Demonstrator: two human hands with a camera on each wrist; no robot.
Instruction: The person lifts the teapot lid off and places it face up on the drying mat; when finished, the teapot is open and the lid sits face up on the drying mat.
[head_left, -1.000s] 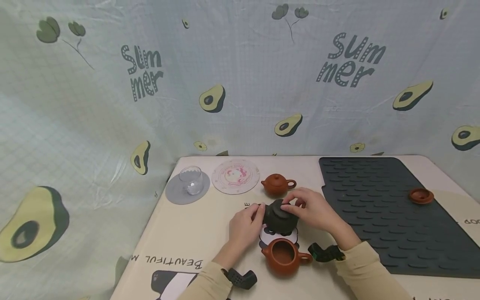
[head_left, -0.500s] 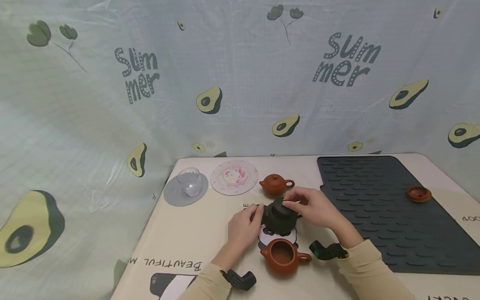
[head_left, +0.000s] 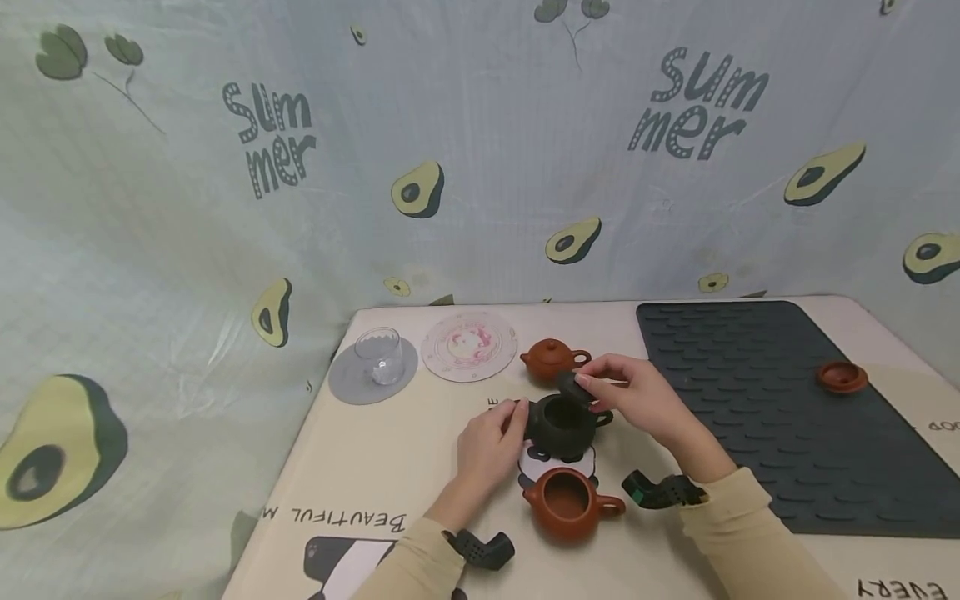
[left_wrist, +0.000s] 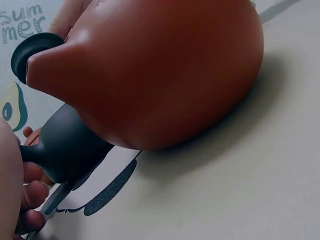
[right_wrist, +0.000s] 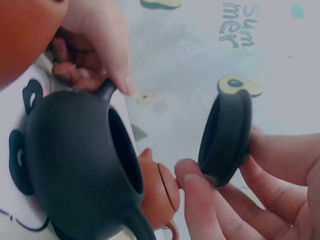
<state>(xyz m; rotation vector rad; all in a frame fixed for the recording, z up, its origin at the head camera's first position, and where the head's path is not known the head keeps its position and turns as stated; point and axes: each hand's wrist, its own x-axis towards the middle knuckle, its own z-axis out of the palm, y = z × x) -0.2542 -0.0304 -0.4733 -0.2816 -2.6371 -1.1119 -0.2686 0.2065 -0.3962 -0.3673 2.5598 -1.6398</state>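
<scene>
Lifted since a second ago, the black lid (head_left: 572, 385) now sits pinched in the right hand (head_left: 637, 398), tilted just above the black teapot (head_left: 562, 426); the pot stands open-mouthed on the panda coaster (head_left: 551, 461); the left hand (head_left: 489, 443) grips its spout side; an open-topped brown teapot (head_left: 567, 502) stands just nearer, a lidded brown teapot (head_left: 551, 359) behind.

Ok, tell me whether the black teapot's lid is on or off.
Off. The right hand pinches the lid clear of the black teapot, whose mouth gapes open; the left hand touches its spout.
</scene>
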